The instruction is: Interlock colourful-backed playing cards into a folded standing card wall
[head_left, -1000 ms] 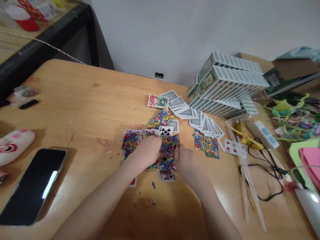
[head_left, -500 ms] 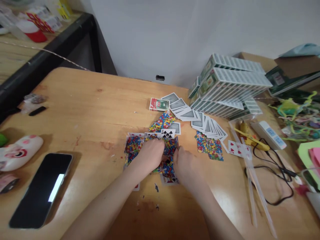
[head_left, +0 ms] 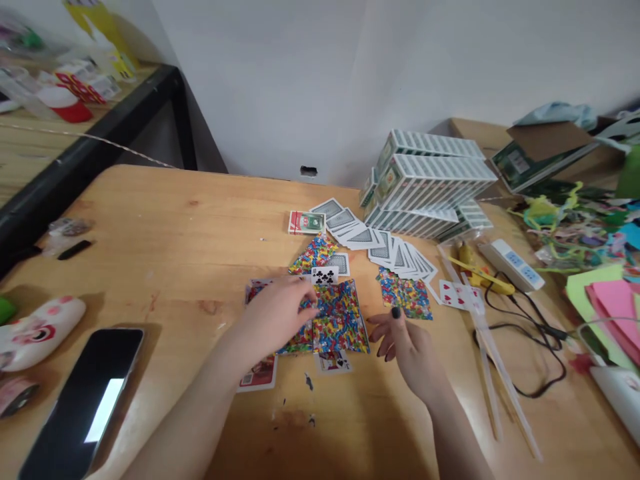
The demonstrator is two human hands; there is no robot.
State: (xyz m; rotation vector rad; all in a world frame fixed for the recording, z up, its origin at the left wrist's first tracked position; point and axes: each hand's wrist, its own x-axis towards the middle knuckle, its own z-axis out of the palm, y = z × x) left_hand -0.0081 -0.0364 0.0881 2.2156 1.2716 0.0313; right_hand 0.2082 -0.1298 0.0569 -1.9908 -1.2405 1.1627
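Observation:
A panel of brightly patterned paper [head_left: 341,317], in red, blue and yellow, lies on the wooden table with creases running through it. My left hand [head_left: 277,310] rests over its left part, palm down, with the thumb and fingers bent and a gap between them; its underside is hidden. To the right of the panel hovers my right hand [head_left: 407,343], fingers apart and holding nothing. A ten of clubs [head_left: 325,275] sticks out above the panel's top edge. Below it, a face card with a spade [head_left: 334,362] and a red-printed card [head_left: 260,373] peek out.
Grey-backed playing cards [head_left: 357,233] fan out behind, beside a card box [head_left: 307,223]. Stacked card cartons [head_left: 435,183] stand at the wall. More patterned pieces [head_left: 407,297] lie right. A phone [head_left: 85,400] is at left; a glue gun [head_left: 483,273], power strip [head_left: 513,265] and cable lie at right.
My right hand has left the panel's right edge, moved right and spread its fingers. My left hand has shifted left, uncovering the panel's right half. The camera view has shifted a little.

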